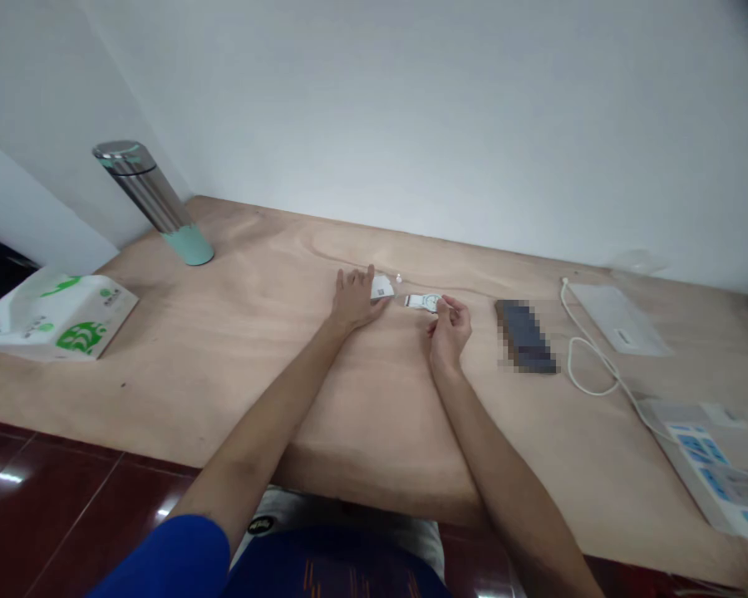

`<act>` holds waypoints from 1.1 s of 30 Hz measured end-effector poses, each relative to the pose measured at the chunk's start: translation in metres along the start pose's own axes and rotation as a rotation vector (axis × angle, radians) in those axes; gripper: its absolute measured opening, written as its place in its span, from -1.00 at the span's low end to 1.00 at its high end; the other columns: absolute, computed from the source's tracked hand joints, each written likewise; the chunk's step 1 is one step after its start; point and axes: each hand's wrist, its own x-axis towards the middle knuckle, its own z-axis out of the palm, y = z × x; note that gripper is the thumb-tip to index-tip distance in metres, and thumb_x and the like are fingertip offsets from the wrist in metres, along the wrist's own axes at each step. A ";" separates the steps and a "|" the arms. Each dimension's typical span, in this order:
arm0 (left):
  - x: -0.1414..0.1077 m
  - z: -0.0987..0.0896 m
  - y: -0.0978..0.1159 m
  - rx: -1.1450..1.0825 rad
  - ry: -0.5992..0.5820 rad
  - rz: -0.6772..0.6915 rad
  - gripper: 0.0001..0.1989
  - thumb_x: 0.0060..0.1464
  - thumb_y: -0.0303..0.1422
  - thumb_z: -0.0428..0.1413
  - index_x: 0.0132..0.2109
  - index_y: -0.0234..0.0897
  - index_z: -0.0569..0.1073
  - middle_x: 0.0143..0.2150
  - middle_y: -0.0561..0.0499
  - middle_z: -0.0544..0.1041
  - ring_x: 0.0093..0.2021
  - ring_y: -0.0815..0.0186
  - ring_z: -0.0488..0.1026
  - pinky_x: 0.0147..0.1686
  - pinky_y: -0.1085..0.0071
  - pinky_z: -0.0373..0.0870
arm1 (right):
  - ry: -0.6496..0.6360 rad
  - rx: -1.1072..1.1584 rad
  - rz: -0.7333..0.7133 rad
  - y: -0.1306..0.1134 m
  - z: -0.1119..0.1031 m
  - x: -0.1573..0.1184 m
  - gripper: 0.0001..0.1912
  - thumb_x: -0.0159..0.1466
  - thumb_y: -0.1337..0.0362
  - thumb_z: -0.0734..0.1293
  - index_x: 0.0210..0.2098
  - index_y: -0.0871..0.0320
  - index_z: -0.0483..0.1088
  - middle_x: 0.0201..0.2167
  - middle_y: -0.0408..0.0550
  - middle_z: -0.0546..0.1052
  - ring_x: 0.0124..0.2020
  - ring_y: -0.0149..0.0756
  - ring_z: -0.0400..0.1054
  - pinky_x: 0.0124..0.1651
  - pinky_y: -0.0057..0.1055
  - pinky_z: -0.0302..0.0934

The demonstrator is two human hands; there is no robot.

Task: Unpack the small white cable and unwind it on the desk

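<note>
My left hand point(352, 301) lies on the table with its fingers spread, against a small white card-like piece point(382, 288) that bears a dark square print. Its thumb touches the lower edge of this piece, and the fingers cover part of it. A short way to the right, my right hand point(450, 332) pinches the end of a small flat white piece point(422, 302) with a round pale-green mark, its kind too small to tell. Just beyond the two hands sits a tiny white object point(399, 278).
A dark phone-like object point(529, 336), blurred out, lies right of my right hand. Farther right are a white cable point(617, 378), a translucent sleeve point(617, 320) and a clear-and-blue package point(711, 465). A steel-and-mint bottle point(155, 203) and a tissue pack point(62, 316) stand left.
</note>
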 end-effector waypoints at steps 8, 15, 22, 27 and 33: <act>-0.029 -0.018 0.017 -0.122 -0.012 0.263 -0.25 0.12 -0.03 0.06 0.30 -0.37 0.08 0.08 -0.30 0.33 0.09 -0.03 0.29 0.11 0.10 0.22 | 0.010 0.053 -0.017 -0.004 0.001 -0.001 -0.50 0.18 -0.06 0.30 -0.06 0.17 0.39 -0.36 -0.14 0.46 -0.68 -0.56 0.11 -0.65 -0.52 0.02; -0.042 -0.026 0.023 -0.037 -0.012 0.231 -0.32 0.15 -0.03 0.03 0.25 -0.40 0.14 0.03 -0.29 0.35 0.03 -0.01 0.33 0.03 0.11 0.28 | -0.164 0.025 -0.016 -0.003 0.004 -0.003 -0.45 0.12 -0.01 0.39 -0.01 0.18 0.38 -0.43 -0.18 0.47 -0.65 -0.54 0.15 -0.62 -0.54 0.05; -0.043 -0.030 0.029 0.004 -0.074 0.201 -0.38 0.18 0.01 -0.02 0.22 -0.33 0.16 0.03 -0.26 0.37 -0.03 0.02 0.39 -0.06 0.15 0.34 | -0.280 0.112 0.012 -0.005 0.005 -0.005 -0.54 0.09 0.01 0.45 -0.14 0.11 0.32 -0.48 -0.27 0.48 -0.73 -0.59 0.10 -0.70 -0.58 -0.03; -0.043 -0.028 0.028 -0.035 -0.064 0.231 -0.35 0.14 -0.03 0.07 0.24 -0.28 0.10 0.10 -0.23 0.37 0.04 0.05 0.39 0.01 0.17 0.35 | -0.285 0.081 0.065 -0.003 0.007 -0.005 -0.57 0.04 -0.01 0.47 -0.28 0.11 0.32 -0.56 -0.27 0.48 -0.75 -0.56 0.11 -0.72 -0.56 0.00; -0.042 -0.027 0.025 -0.080 -0.061 0.199 -0.32 0.13 -0.01 0.08 0.25 -0.26 0.08 0.10 -0.22 0.38 0.05 0.04 0.40 0.01 0.14 0.37 | -0.300 0.057 0.079 0.000 0.007 -0.003 -0.56 0.04 0.00 0.47 -0.18 0.14 0.48 -0.48 -0.16 0.54 -0.71 -0.53 0.13 -0.67 -0.50 0.05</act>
